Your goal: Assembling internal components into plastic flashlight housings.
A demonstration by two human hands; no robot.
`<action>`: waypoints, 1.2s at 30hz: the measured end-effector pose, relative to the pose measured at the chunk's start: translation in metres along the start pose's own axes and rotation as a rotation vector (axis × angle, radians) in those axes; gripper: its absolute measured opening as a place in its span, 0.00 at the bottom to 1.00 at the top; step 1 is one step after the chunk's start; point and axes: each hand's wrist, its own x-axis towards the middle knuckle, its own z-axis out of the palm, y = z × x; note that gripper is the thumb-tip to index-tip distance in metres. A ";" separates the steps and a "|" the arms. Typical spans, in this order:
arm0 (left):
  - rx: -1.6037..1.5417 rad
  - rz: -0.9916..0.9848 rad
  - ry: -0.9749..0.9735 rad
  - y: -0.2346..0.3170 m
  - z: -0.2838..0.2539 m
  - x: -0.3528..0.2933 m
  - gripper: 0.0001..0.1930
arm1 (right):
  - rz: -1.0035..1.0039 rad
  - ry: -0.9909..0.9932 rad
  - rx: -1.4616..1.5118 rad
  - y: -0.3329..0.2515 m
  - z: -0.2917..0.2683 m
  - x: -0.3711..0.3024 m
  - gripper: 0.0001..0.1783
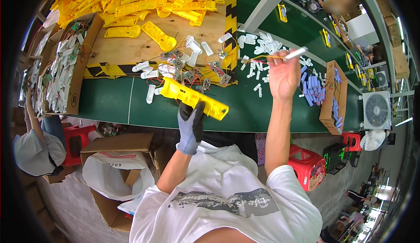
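My left hand (190, 129), in a grey-and-black glove, is closed around a long yellow plastic shell (196, 99) held above the green bench, its moulded inside partly visible. My bare right hand (282, 79) is raised to the right, fingers pinching a slim white plastic piece (296, 53). Thin yellow and red wires (262, 57) trail leftward from that hand. Just beyond the shell lie small metal-and-wire assemblies (190, 75) and loose white plastic pieces (149, 74). More white pieces (267, 44) are scattered beyond my right hand.
Yellow shells (140, 2) are heaped on a wooden board edged with striped tape. Cardboard boxes (87, 46) of wired white parts stand left. Purple cylindrical cells (311, 87) lie beside an open carton (326, 107) at right. A metal post (269, 4) rises behind. Red stools (302, 155) stand below.
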 end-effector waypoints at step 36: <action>0.601 0.272 -0.444 -0.006 0.073 0.032 0.18 | 0.276 -0.138 -0.794 -0.017 -0.005 -0.125 0.26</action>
